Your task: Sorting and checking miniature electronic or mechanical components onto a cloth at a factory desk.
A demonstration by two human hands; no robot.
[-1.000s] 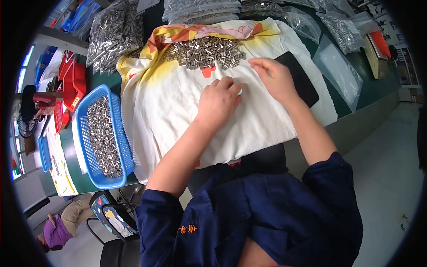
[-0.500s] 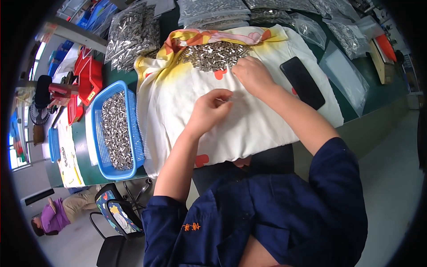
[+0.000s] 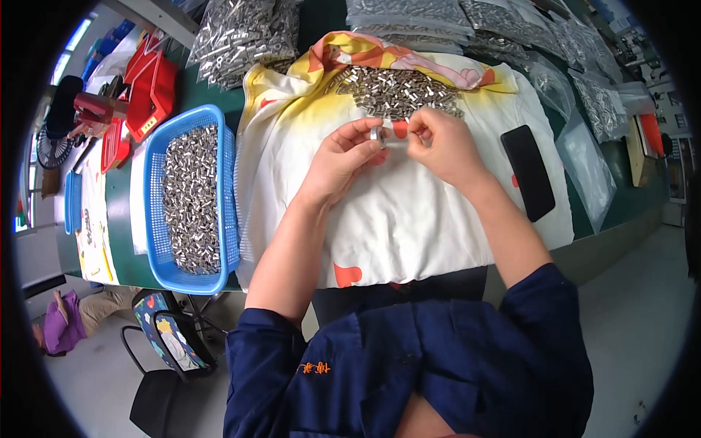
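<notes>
Between the thumb and forefinger of my left hand (image 3: 343,159) is a small silvery metal ring (image 3: 377,137), tilted toward the other hand. My right hand (image 3: 447,146) is beside it, with the fingertips pinched together; what they hold, if anything, is too small to make out. Both hands are just above a white and yellow patterned cloth (image 3: 409,226). Beyond them, a heap of small metal tubular pieces (image 3: 401,91) lies on the cloth against its bunched far edge.
A blue plastic basket (image 3: 228,182) full of small metal pieces stands left of the cloth. A black phone (image 3: 528,174) lies on its right side. Bagged metal parts (image 3: 409,18) line the far edge. Red bins (image 3: 155,95) stand far left; a person (image 3: 62,325) is beyond the table.
My right hand has drawn back from the heap toward my left hand. The left hand has turned, and the metal ring now shows in its fingers. The whole view has shifted slightly.
</notes>
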